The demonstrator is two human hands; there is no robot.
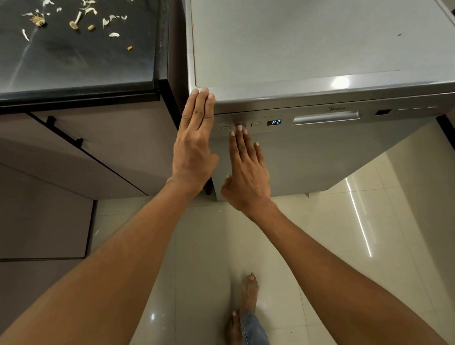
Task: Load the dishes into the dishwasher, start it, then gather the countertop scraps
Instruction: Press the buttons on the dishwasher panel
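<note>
The dishwasher (326, 153) stood at right, door shut, so loading looked done, though nothing inside could be seen. Its display (274, 122) was lit and read P2, so the power was on and a program picked; whether the cycle was running could not be told from this view. Judged stage: the start step, at the control panel. The scraps (52, 20) lay scattered over the far left part of the dark countertop (81, 69), ungathered, well apart from both hands. That last part of the task was all left to do.

The left hand (195, 142) was flat, fingers straight and pressed together, fingertips up at the near left corner of the dishwasher top, palm along the left edge of the door. It seemed to brace there; it held nothing.

The right hand (247, 171) was also flat, fingers straight and slightly spread, thumb out to the left. Its longest fingertips (239, 128) reached the row of buttons (255, 124) left of the display, on or just at the middle one; actual pressing could not be confirmed. It held nothing.

Both forearms reached up from the near edge, left one longer across the frame. The handle (325, 117) sat right of the display, untouched. Bare feet (245, 312) stood on the pale tiled floor (332, 246), near the machine.
</note>
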